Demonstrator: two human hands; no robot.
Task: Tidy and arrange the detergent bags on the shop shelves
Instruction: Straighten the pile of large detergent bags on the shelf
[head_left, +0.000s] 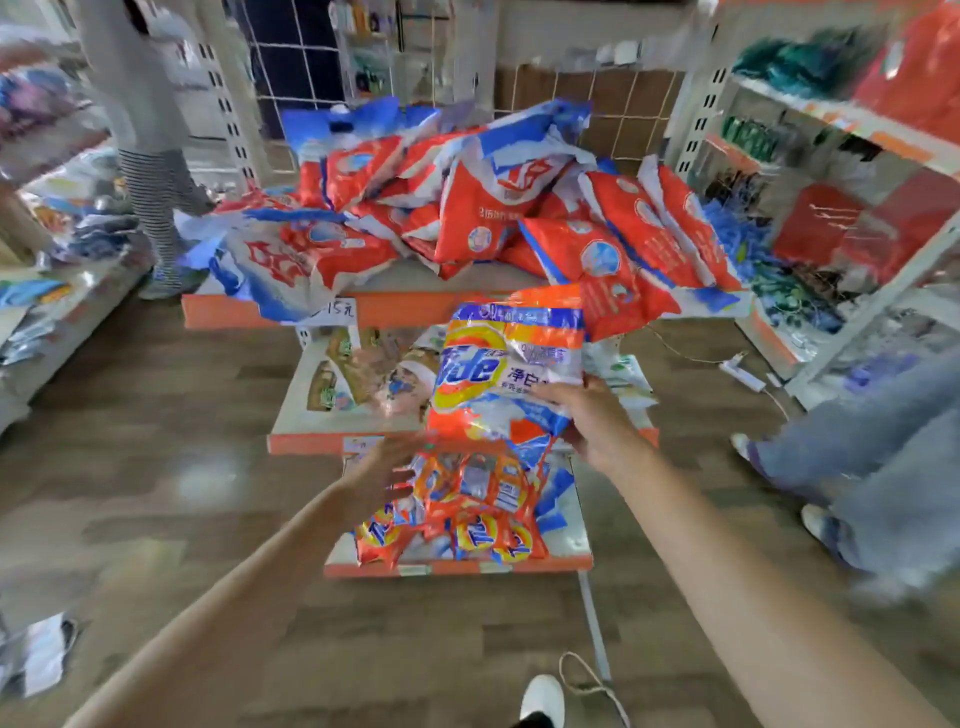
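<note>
White shoe (543, 696) on wooden floor (171, 499), stepped orange-edged shelves (457, 566) beyond.

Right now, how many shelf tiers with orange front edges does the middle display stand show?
3. The top tier carries the heap of red bags, the middle tier sits behind the held Tide bag, and the bottom tier holds small Tide bags. Lower tiers may be hidden.

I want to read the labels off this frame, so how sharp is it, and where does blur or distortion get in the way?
Head view: the Tide bag in the right hand reads clearly; the left hand is motion-blurred; the bags on the bottom shelf are soft; the red pile on the top shelf is smeared; edges bend from the wide-angle lens.
</note>
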